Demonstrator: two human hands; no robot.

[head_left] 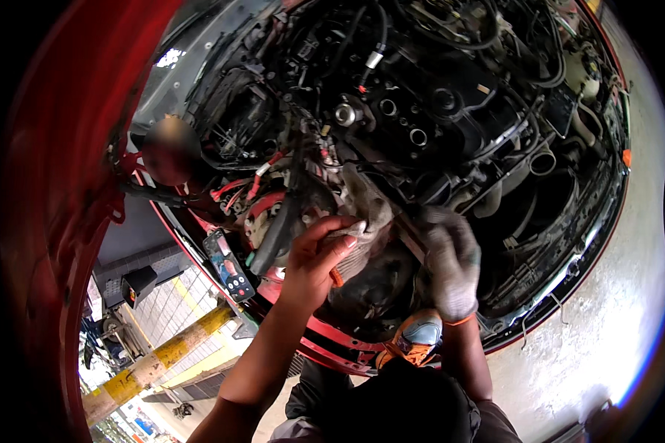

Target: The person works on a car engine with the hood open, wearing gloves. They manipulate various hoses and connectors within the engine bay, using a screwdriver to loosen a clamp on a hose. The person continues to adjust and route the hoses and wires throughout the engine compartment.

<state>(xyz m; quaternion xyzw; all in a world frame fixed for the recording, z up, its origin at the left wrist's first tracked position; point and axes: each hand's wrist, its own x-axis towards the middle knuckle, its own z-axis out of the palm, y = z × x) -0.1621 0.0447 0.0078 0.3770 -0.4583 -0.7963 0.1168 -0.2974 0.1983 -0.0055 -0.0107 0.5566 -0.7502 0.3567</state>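
Note:
My bare left hand (314,266) is closed, thumb against fingers, on a soiled grey knit work glove (369,203) with an orange cuff edge. The glove hangs limp over the front of the engine bay. Just to the right is my right hand (451,262), wearing a matching grey glove with an orange hem at the wrist. Its fingers are smeared by motion, so their pose is unclear. Both hands are above the opened engine bay of a red car, with the black engine (451,103) beyond them.
A phone (227,264) with a lit screen leans at the bay's left edge. Red cables (262,173) and a black hose (277,236) lie left of the hands. The raised red hood (66,170) stands at left. An orange-and-grey shoe (419,332) shows below. A yellow-marked beam (162,354) is at lower left.

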